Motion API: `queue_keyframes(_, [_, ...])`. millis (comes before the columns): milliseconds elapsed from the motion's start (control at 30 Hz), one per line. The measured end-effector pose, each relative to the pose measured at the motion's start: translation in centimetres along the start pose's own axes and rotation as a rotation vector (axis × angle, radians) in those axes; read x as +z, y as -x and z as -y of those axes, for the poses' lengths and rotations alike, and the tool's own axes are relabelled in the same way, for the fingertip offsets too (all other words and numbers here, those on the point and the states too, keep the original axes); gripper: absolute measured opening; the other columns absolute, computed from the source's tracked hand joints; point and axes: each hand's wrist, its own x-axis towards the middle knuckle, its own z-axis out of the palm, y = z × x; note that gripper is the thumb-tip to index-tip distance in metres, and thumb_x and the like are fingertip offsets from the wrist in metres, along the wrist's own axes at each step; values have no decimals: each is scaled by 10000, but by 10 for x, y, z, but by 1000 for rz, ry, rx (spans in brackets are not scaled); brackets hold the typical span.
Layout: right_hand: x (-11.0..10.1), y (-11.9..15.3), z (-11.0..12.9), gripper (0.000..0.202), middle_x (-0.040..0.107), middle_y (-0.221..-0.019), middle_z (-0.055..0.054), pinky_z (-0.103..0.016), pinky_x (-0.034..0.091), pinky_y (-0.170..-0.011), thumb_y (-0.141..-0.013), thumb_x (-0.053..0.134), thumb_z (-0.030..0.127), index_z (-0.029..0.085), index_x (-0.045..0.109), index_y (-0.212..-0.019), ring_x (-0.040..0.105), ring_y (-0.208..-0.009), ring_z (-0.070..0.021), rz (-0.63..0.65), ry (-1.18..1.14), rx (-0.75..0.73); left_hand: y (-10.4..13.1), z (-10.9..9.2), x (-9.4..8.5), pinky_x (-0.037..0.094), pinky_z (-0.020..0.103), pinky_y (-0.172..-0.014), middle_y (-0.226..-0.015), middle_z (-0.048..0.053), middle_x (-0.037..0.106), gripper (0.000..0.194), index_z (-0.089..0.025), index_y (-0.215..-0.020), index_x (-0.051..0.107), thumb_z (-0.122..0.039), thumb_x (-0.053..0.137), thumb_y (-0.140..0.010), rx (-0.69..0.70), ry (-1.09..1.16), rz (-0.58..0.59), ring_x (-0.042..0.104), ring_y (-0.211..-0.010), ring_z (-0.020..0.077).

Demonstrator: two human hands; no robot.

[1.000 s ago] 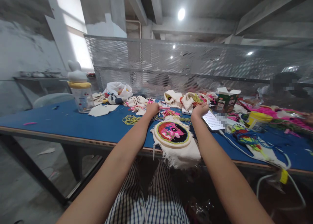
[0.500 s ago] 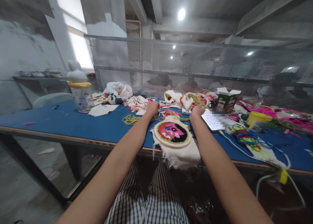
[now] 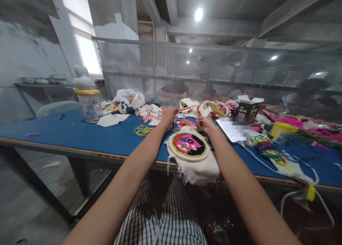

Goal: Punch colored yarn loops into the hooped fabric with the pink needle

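Note:
My left hand [image 3: 169, 116] is closed around a slim pink pen-shaped tool [image 3: 183, 109], which points off to the right above the table. Across from it, my right hand [image 3: 205, 124] has its fingers pinched together; a thin thing seems to stick out at the fingertips, too small to name. Between my forearms lies an embroidery hoop [image 3: 190, 160] with white fabric [image 3: 204, 171] stretched in it, its frayed edge hanging over the table's front. The design [image 3: 190, 144] is worked in pink, black, red and yellow-green yarn. Small pink and red yarn scraps [image 3: 187, 123] lie just beyond the hoop.
A lit phone [image 3: 230, 130] with a white cable lies right of my right hand. Farther right are a green box [image 3: 248, 109], a yellow-lidded tub [image 3: 282, 131] and tangled blue yarn [image 3: 278, 152]. Yellow-green yarn [image 3: 143, 130] and a clear jar [image 3: 90, 108] are leftward. A perforated metal screen [image 3: 125, 65] stands behind.
My right hand has moved left and slightly down, away from the phone and closer to my left hand. My left hand has shifted slightly right, and the pink tool now tilts up more.

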Motion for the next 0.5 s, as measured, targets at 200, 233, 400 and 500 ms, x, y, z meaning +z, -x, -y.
queue_keyframes(200, [0, 5, 3, 250, 558, -1088, -75, -359, 496, -750, -872, 486, 285, 164, 535, -1086, 568, -897, -167, 46, 136, 109, -2, -13, 4, 491, 387, -775, -1074, 79, 568, 281, -141, -1087, 530, -295, 495, -855, 131, 59, 3, 574, -912, 184])
queue_keyframes(233, [1, 6, 4, 247, 562, -1073, -72, -351, 499, -738, -871, 488, 282, 158, 537, -1079, 572, -882, -163, 58, 146, 100, -2, -16, 5, 492, 385, -772, -1069, 78, 570, 281, -139, -1086, 530, -295, 496, -854, 149, 68, 5, 576, -908, 183])
queue_keyframes(400, [3, 14, 11, 218, 583, -989, -55, -302, 507, -670, -870, 492, 274, 140, 550, -1032, 582, -792, -132, 133, 154, -7, -3, -22, 10, 496, 374, -755, -1037, 73, 581, 274, -135, -1071, 536, -298, 493, -856, 226, 111, 2, 583, -879, 175])
queue_keyframes(500, [5, 19, 13, 207, 589, -930, -41, -275, 506, -622, -864, 505, 262, 124, 552, -1012, 581, -737, -118, 178, 137, -65, -3, -23, 12, 494, 369, -749, -997, 64, 594, 263, -128, -1041, 548, -308, 489, -857, 272, 142, -5, 588, -852, 165])
